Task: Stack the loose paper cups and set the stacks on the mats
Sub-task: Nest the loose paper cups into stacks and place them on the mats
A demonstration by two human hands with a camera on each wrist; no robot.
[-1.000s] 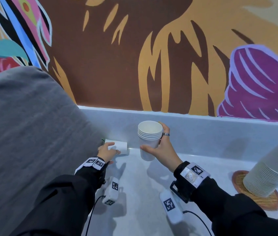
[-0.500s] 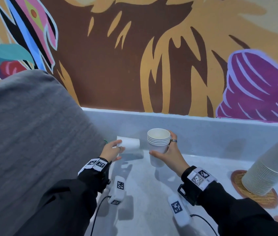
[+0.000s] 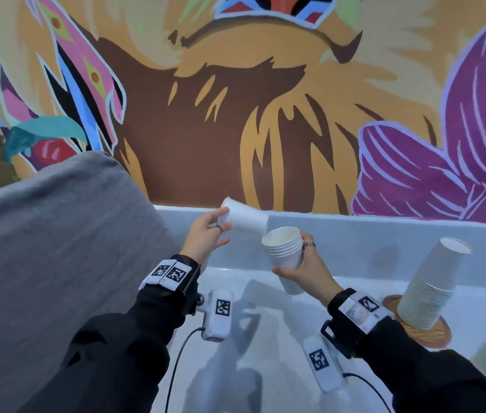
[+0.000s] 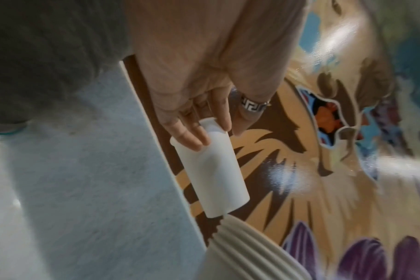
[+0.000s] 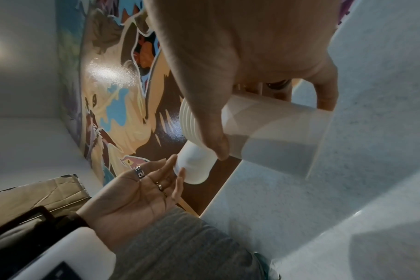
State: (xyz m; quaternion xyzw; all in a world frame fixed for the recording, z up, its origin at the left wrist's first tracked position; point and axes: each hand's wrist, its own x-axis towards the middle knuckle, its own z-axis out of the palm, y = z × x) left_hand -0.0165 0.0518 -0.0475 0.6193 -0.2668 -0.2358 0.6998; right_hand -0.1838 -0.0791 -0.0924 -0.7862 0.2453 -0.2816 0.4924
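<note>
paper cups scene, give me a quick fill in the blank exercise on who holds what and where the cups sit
1. The single loose cup is held in the person's ____ hand.
2. The right hand grips a short ____ of nested cups.
3. The tall cup stack at the right stands on a round woven ____.
4. The held loose cup lies nearly ____, not upright.

Missing words: left; stack; mat; sideways

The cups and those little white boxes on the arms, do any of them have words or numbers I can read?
No words or numbers can be read.
Plain white paper cup in the left hand: blank.
Short stack of white paper cups in the right hand: blank.
Tall stack of white paper cups on the round woven mat: blank.
White wrist boxes: only black-and-white square code patterns, no letters.
</note>
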